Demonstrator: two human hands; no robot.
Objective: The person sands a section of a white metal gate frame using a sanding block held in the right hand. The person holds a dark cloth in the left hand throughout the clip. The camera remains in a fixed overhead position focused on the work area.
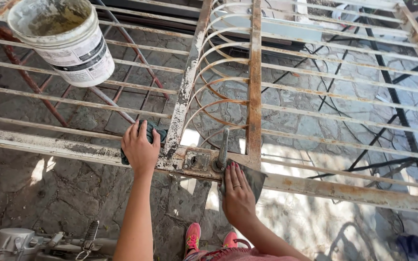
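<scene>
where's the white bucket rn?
Head view, top left: the white bucket sits on the rusty gate's bars, up and left of the left hand, which presses a dark cloth on the frame.
</scene>
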